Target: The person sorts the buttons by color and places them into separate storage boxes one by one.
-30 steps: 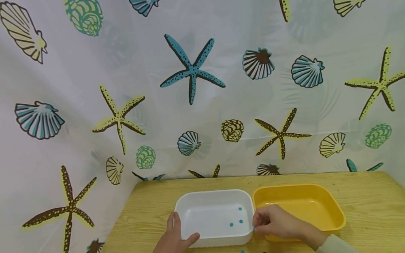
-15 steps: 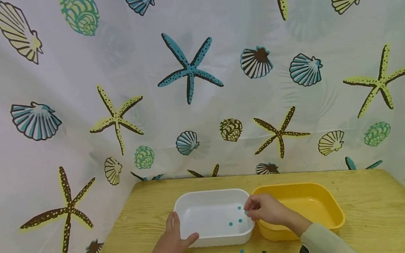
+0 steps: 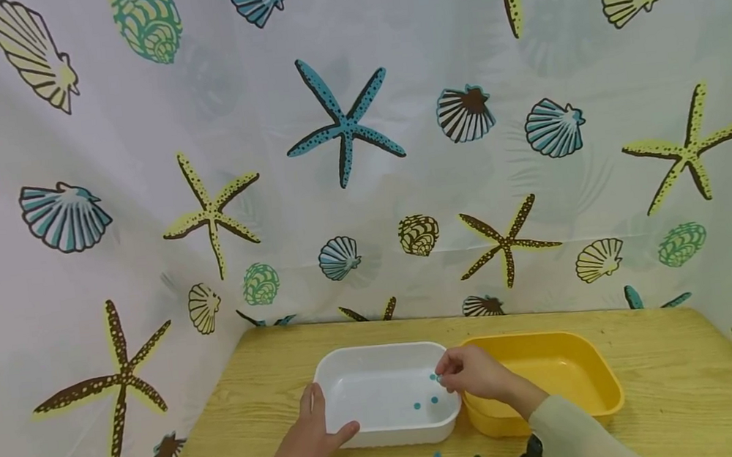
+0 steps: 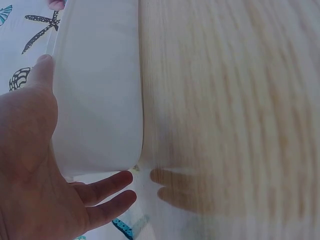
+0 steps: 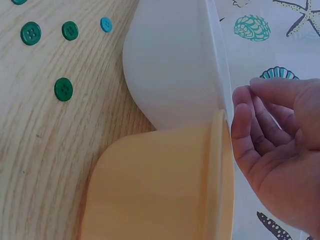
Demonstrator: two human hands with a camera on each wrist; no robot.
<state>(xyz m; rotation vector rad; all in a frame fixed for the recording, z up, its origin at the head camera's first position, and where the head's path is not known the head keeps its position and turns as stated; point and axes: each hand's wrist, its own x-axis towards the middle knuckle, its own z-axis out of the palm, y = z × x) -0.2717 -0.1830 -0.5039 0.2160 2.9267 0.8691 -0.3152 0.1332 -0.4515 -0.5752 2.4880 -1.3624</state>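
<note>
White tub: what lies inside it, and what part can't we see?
Inside the white tub, three blue buttons lie toward the right end. The right hand covers part of that end, so anything behind it cannot be seen.

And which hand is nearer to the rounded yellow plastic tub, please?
Right: the right hand is by the left end of the yellow tub; the left hand is at the left end of the rounded white plastic tub.
</note>
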